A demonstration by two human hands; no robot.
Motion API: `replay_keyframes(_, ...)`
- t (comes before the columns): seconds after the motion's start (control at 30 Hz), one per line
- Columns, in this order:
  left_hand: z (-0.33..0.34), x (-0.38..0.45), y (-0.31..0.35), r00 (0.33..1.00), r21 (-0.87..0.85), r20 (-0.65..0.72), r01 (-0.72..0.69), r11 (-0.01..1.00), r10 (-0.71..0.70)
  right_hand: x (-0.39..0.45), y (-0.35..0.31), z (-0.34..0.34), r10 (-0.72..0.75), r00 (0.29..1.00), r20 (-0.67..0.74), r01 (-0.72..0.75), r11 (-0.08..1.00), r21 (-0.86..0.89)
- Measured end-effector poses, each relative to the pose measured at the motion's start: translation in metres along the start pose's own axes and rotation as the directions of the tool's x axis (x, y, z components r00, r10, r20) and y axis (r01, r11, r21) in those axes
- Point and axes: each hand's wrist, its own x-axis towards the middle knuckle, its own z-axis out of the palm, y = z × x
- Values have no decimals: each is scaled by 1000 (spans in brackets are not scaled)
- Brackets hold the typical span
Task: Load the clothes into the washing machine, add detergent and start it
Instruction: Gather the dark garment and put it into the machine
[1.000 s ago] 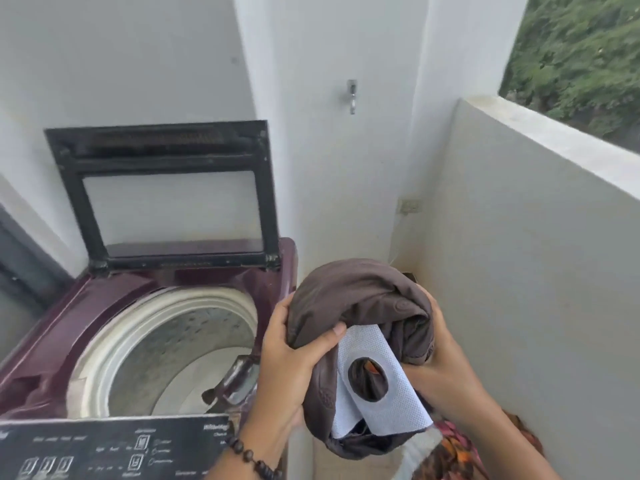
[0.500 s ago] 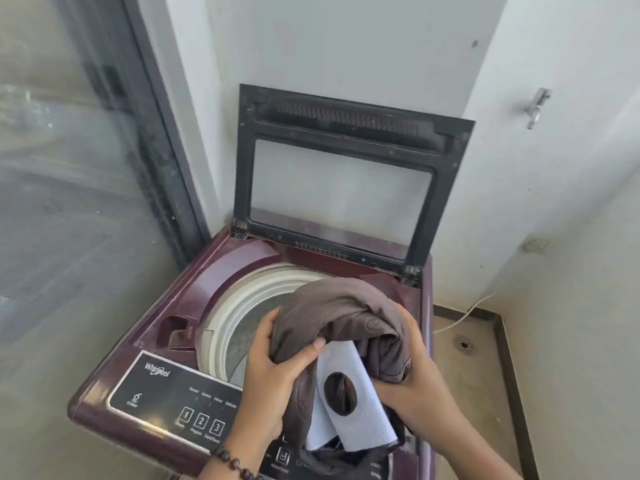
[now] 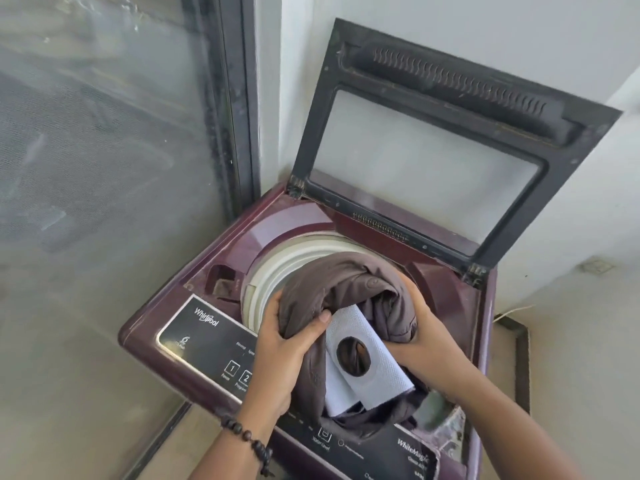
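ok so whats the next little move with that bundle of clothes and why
Probably lower the bundle of clothes forward and down into the drum opening, then let go. The lid stands open, the left hand and right hand grip the bundle from either side, and it hangs over the front of the opening and the control panel, not yet inside.

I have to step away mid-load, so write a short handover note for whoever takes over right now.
Left hand and right hand both grip the brown clothes bundle, a white mesh lining showing. It is held over the washing machine, above the drum rim; the lid stands open. Done: bundle brought to the opening. Left: drop it in, add detergent, shut the lid, start.
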Motion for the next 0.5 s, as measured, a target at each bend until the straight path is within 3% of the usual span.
replay_keyframes(0.23, 16, 26, -4, 999, 115, 39, 21, 993, -25, 4, 20, -14, 67, 997, -42, -64, 995, 74)
replay_keyframes(0.5, 39, 80, -20, 985, 355, 174, -80, 931, 18, 31, 64, -34, 124, 982, -144, -126, 992, -5)
